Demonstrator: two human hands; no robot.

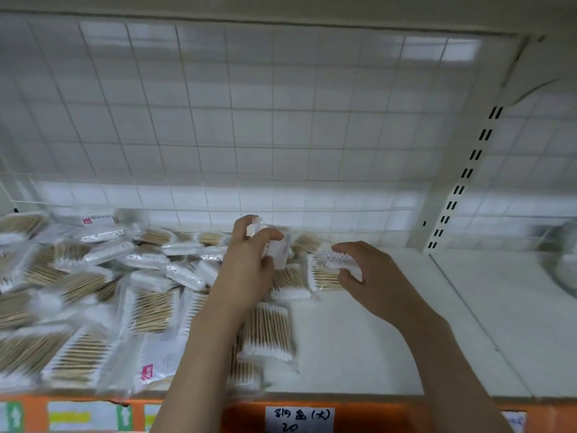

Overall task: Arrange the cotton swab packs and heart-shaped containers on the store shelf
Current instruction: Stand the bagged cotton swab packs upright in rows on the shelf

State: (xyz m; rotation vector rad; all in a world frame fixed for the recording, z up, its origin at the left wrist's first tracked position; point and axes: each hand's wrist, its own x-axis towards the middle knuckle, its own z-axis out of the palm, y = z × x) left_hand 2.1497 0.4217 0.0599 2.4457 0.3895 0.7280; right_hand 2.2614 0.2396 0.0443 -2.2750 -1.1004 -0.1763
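Observation:
Several clear packs of wooden cotton swabs [93, 285] lie in a loose heap over the left half of the white shelf [359, 339]. My left hand [246, 264] is raised over the heap's right edge and grips an upright swab pack [276, 250]. My right hand [371, 270] is just to its right, fingers curled on another swab pack [338, 260] that rests on a flat pack [324, 278]. One more pack [268, 331] lies flat between my forearms. No heart-shaped container shows clearly.
A white wire grid [234, 120] backs the shelf. A slotted upright post [459, 189] divides it from the neighbouring shelf at right, where a blurred clear round object [559, 254] sits. An orange price strip [359, 417] with a handwritten label runs along the front edge.

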